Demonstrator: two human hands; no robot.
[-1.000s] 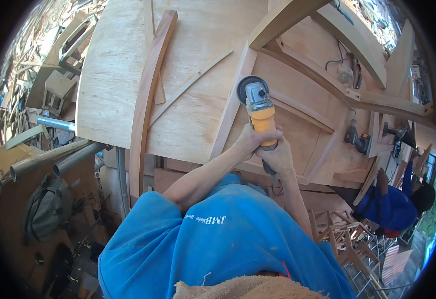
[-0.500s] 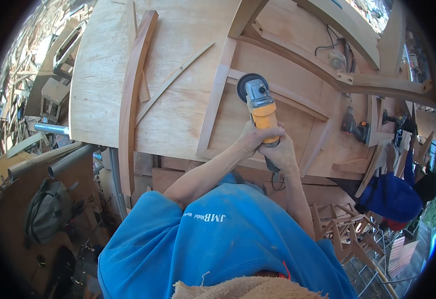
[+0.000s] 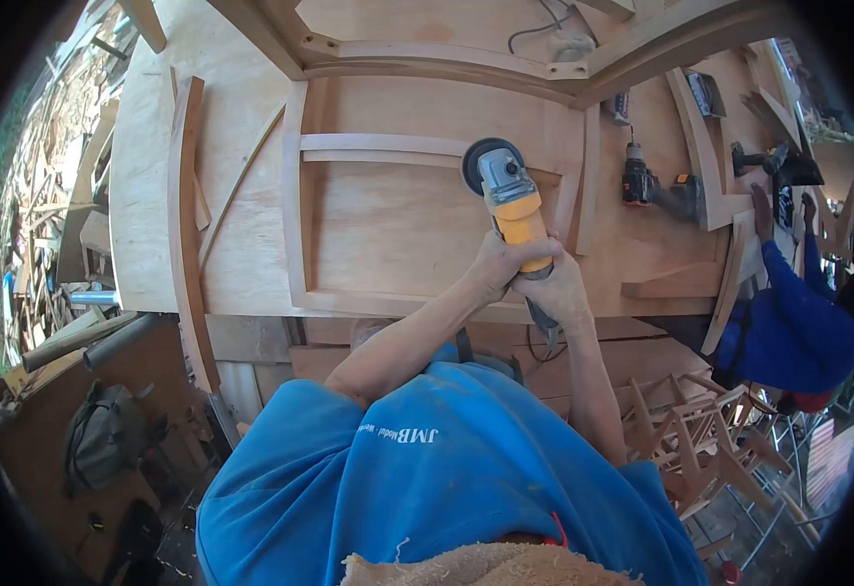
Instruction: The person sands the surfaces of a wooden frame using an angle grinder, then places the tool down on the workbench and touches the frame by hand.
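Note:
A yellow and grey angle grinder [image 3: 519,217] with a round dark disc [image 3: 476,164] is held in front of me over the worktable. My left hand [image 3: 501,264] wraps around its yellow body. Just below and to the right, my right hand [image 3: 556,291] grips the rear end. Beneath the tool lies a wooden frame [image 3: 295,195] of pale rails. In view, the disc overlaps the right part of its crossrail [image 3: 388,145]; whether they touch I cannot tell.
A larger wooden frame [image 3: 437,61] stands across the far side. Cordless drills [image 3: 636,178] lie at right, near a co-worker in a blue top [image 3: 793,337]. A long curved wooden piece [image 3: 185,215] overhangs the table's left front edge. Wooden chair frames [image 3: 695,430] stand lower right.
My view has turned, and the table with its frames has shifted left and straightened in it. Both hands still hold the grinder, now farther right over the frame.

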